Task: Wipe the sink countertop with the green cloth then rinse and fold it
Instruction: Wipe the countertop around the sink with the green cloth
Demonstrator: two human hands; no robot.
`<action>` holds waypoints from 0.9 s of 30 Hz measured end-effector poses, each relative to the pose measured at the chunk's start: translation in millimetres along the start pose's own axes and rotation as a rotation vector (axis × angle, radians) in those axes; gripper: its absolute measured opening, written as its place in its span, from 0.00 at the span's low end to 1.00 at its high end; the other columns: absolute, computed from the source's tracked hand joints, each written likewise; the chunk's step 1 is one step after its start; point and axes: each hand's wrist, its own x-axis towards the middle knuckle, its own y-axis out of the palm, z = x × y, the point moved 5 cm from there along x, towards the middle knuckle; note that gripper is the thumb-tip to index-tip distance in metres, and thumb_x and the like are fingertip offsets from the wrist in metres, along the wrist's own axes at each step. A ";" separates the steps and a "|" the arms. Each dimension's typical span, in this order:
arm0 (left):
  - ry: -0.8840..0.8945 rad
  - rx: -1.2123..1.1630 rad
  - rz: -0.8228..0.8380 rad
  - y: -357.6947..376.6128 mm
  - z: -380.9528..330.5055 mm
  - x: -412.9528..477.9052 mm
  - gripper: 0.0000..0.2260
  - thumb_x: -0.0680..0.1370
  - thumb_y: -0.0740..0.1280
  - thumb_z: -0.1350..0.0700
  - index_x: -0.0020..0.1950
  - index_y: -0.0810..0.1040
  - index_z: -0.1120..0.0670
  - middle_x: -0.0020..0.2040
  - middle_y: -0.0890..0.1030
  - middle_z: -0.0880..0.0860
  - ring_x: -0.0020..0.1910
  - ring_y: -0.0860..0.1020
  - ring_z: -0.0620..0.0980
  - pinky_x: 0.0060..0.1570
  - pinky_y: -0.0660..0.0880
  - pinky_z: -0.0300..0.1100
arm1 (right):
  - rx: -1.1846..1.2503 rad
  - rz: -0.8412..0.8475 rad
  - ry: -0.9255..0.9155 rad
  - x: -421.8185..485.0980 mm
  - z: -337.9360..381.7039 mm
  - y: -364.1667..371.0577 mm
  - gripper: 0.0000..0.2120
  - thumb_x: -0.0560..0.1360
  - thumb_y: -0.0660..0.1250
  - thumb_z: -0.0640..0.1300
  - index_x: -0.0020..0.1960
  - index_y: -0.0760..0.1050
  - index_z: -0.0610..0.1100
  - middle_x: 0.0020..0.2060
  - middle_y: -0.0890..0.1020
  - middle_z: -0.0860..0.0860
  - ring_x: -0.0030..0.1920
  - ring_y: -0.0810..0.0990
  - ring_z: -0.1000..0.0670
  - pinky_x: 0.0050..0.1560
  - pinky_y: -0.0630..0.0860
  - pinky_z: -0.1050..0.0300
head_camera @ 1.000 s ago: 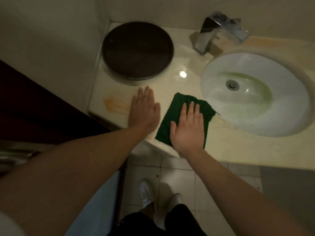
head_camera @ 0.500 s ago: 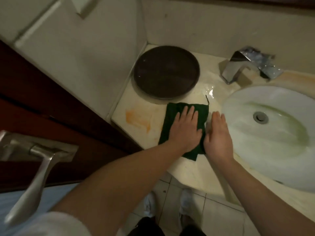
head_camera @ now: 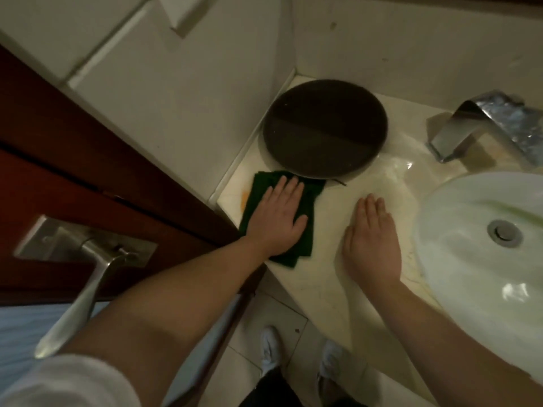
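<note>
**Left palm flat on the cloth, right palm on bare stone**

Your left fingers (head_camera: 286, 188) lie straight and close together, pressed flat on the green cloth (head_camera: 305, 239). None of them curls round it or pinches it. Their tips stop just short of the near rim of the dark round tray (head_camera: 324, 129). The rest of your left hand (head_camera: 277, 218) covers the middle of the cloth.

The cloth lies folded on the countertop (head_camera: 323, 286), directly in front of the tray. Its far edge meets the tray's near rim, though you cannot tell whether it slips underneath. A bit of an orange stain (head_camera: 244, 198) shows at the cloth's left edge.

Your right fingers (head_camera: 370, 204) are also straight and together, and they hold nothing. Your right hand (head_camera: 371, 242) rests palm down on bare countertop, in front of the tray and to its right, apart from the cloth.

The sink basin (head_camera: 470, 259) lies to the right of the tray, just past that hand. The faucet (head_camera: 484, 124) stands level with the tray, on its right.
</note>
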 end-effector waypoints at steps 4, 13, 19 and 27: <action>-0.109 -0.010 -0.044 -7.8 34.3 11.4 0.30 0.81 0.50 0.45 0.80 0.48 0.56 0.81 0.48 0.54 0.79 0.45 0.53 0.77 0.43 0.50 | 0.000 0.024 0.017 -2.1 0.6 -1.1 0.28 0.82 0.46 0.48 0.79 0.49 0.38 0.78 0.54 0.42 0.79 0.51 0.44 0.78 0.50 0.49; -0.452 -0.013 -0.152 -5.9 66.5 8.6 0.29 0.81 0.47 0.45 0.80 0.47 0.56 0.81 0.50 0.54 0.79 0.47 0.52 0.77 0.48 0.51 | -0.019 0.069 -0.004 -1.1 0.3 0.0 0.30 0.81 0.44 0.52 0.79 0.43 0.39 0.79 0.48 0.43 0.79 0.46 0.45 0.78 0.46 0.48; -0.756 -0.189 -0.225 18.2 0.4 -54.8 0.29 0.81 0.49 0.48 0.79 0.50 0.60 0.80 0.51 0.57 0.79 0.47 0.57 0.77 0.46 0.55 | -0.014 0.043 -0.013 -1.7 1.7 0.4 0.30 0.81 0.46 0.51 0.79 0.44 0.39 0.79 0.48 0.42 0.79 0.46 0.44 0.77 0.45 0.48; -0.426 -0.174 -0.107 60.2 -149.0 -132.7 0.31 0.78 0.52 0.47 0.78 0.55 0.62 0.78 0.56 0.61 0.78 0.55 0.60 0.74 0.56 0.58 | -0.074 0.034 -0.057 -0.9 1.5 1.1 0.31 0.80 0.45 0.50 0.78 0.50 0.34 0.77 0.55 0.38 0.78 0.53 0.39 0.76 0.52 0.44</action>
